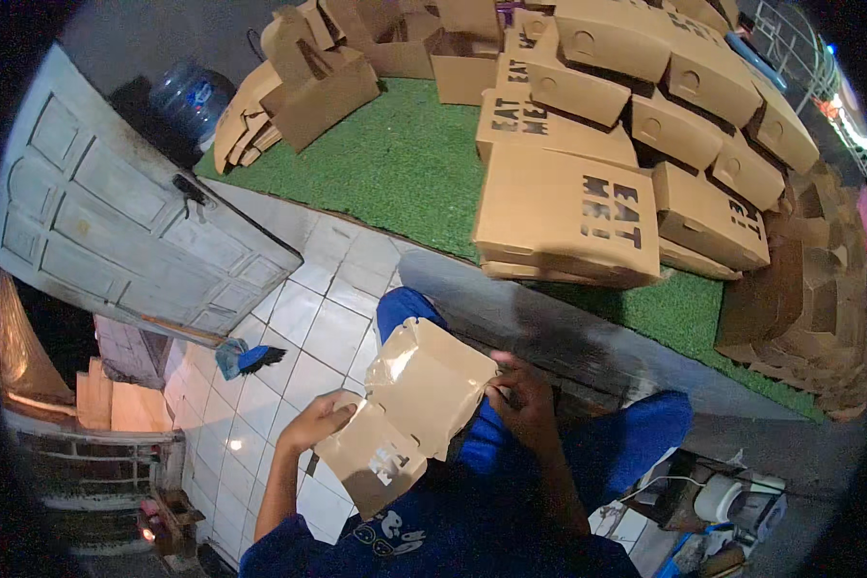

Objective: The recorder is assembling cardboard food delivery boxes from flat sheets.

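Brown cardboard take-away box (409, 409), half folded with lid open, sits between both hands above the lap: left hand (320, 421) pinches its lower flap, right hand (522, 395) grips its side wall. Uneven pressure could crease or tear a flap. Beyond the hands, finished brown cardboard boxes (636, 125) are stacked on green turf mat (395, 159).

Brown cardboard box (409, 405) — green turf mat (395, 159), white floor tiles (299, 328) — blue trousers (607, 443).
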Available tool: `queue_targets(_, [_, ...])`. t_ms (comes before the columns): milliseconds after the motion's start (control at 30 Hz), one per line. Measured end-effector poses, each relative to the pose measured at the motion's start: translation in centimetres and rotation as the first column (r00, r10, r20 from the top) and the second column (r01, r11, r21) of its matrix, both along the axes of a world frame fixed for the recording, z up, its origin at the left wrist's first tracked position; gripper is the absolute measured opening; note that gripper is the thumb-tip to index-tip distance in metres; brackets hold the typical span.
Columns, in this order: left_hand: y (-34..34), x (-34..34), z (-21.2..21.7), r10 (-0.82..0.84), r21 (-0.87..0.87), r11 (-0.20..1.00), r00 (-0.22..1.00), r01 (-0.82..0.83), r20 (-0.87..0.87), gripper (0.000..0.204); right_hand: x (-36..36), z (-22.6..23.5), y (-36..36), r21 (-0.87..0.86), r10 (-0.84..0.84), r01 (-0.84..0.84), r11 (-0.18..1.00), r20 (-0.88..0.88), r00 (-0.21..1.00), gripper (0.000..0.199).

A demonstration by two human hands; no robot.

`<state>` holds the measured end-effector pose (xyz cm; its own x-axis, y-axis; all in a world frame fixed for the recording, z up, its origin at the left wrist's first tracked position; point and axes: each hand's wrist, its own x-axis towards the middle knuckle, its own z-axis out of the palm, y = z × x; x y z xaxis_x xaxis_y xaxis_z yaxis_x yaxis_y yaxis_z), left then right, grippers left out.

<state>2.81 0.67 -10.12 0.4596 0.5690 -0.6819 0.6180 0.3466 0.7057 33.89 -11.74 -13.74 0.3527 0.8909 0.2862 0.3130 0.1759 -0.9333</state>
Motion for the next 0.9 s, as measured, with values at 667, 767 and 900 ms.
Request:
queue_targets(667, [-1.8, 13.7, 9.2, -0.098, 0.169, 0.986, 0.834, 0.006, 0.543, 0.031, 0.1, 8.9, 2.6, 0.232, -0.149, 0.100, 0.968, 0.206, 0.967, 0.018])
queue_targets(767, [-1.8, 13.6, 9.9, -0.085, 0.165, 0.986, 0.863, 0.003, 0.498, 0.030, 0.4, 9.8, 2.2, 0.242, -0.078, 0.025, 0.970, 0.215, 0.974, 0.014])
queue_targets(900, [-2.3, 14.0, 9.6, -0.116, 0.172, 0.985, 0.818, 0.021, 0.564, 0.032, 0.9, 10.2, 1.3, 0.113, 0.103, -0.115, 0.987, 0.106, 0.989, 0.012])
